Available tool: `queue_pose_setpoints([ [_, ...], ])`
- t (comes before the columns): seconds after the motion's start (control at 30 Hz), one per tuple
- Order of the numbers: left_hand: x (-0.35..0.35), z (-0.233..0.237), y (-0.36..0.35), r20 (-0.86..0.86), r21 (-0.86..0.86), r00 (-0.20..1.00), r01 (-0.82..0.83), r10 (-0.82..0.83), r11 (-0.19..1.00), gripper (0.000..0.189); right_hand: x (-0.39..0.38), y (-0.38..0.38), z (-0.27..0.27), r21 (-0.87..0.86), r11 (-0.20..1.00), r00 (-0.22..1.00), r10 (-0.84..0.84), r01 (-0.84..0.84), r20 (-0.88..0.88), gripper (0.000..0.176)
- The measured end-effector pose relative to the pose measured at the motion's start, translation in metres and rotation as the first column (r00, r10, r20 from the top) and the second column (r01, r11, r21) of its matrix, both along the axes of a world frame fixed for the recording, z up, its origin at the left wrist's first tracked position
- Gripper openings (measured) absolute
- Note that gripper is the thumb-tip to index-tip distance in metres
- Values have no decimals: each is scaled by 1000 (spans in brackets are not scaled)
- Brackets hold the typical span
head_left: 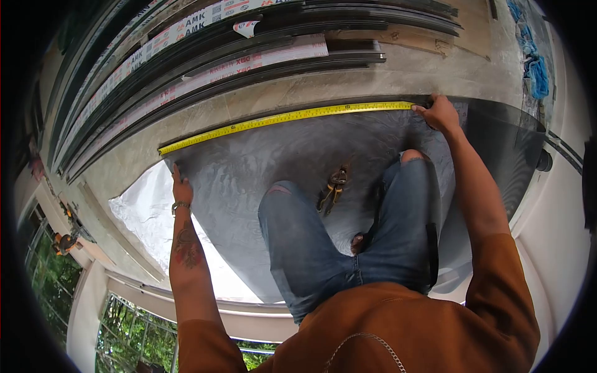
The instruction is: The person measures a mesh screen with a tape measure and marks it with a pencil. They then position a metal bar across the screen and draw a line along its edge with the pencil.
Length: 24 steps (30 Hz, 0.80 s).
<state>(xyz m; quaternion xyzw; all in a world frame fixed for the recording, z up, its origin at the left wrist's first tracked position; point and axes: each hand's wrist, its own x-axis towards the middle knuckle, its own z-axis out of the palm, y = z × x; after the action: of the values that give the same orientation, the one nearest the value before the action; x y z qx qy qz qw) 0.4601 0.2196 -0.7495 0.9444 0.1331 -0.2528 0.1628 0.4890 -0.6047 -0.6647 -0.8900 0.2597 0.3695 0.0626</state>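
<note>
A yellow measuring tape [286,116] stretches across the far edge of a dark grey mesh sheet [230,186], slanting down to the left. My right hand [440,114] is closed on the tape's right end; the case is mostly hidden there. Just below the tape's left end, my left hand [181,186] lies on the sheet's edge with fingers stretched, apart from the tape. A pair of snips [336,185] with yellow handles lies on the sheet between my knees. Shiny silver sheeting [146,193] shows beside and under my left forearm.
Long dark metal profiles [261,62], some in printed wrapping, are stacked beyond the tape. More dark mesh [504,161] spreads at the right. Blue plastic [536,78] lies at the far right. An orange-and-black tool [64,244] sits at the far left.
</note>
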Motion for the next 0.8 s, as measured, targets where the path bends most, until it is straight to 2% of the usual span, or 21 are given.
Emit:
queue_pose_setpoints([
  [0.07, 2, 4, -8, -33, 81, 999, 4, -2, 997, 77, 1, -2, -7, -3, 1000, 1000, 18, -18, 0, 67],
  [0.17, 5, 13, -19, -8, 89, 1000, -3, 4, 996, 73, 7, -1, -6, 10, 999, 999, 40, -40, -27, 66],
  [0.3, 4, 20, -33, 26, 97, 1000, 4, -7, 995, 67, 11, -2, -6, 66, 997, 992, -29, 37, -124, 66],
  [0.37, -6, 18, -30, 114, 118, 991, 52, -65, 992, 61, 2, -5, -15, 0, 998, 998, 68, -68, 17, 67],
  [0.4, -9, 17, -29, 115, 127, 991, 50, -64, 991, 61, 1, -6, -17, 9, 997, 997, 70, -70, 19, 67],
  [0.47, -18, 21, -40, 138, 249, 982, 89, -127, 964, 56, -3, -7, -20, -28, 992, 990, 127, -125, 54, 68],
  [0.5, -9, 43, -69, 137, 258, 982, 90, -128, 962, 56, -3, -7, -21, -19, 992, 991, 126, -125, 55, 68],
  [0.57, 19, 100, -143, -83, 298, 995, -22, 49, 954, 47, 0, -7, -19, -1, 995, 995, 100, -100, 29, 66],
  [0.6, 15, 101, -147, -74, 241, 990, -98, 119, 966, 39, 1, -3, -16, 5, 996, 996, 89, -90, 25, 65],
  [0.63, 11, 104, -159, -77, 247, 990, -99, 122, 964, 39, 2, -2, -13, 11, 996, 996, 91, -92, 21, 65],
  [0.7, 5, 112, -194, 55, 27, 998, 13, -15, 1000, 37, 5, -1, -11, 32, 996, 996, 85, -85, -3, 64],
  [0.73, 3, 110, -206, -76, -136, 995, -75, 65, 988, 36, 5, 0, -13, 35, 995, 996, 90, -90, 0, 64],
  [0.8, 9, 117, -239, -338, -377, 926, -298, 170, 877, 36, 3, -3, -15, 22, 994, 994, 108, -108, 17, 65],
])
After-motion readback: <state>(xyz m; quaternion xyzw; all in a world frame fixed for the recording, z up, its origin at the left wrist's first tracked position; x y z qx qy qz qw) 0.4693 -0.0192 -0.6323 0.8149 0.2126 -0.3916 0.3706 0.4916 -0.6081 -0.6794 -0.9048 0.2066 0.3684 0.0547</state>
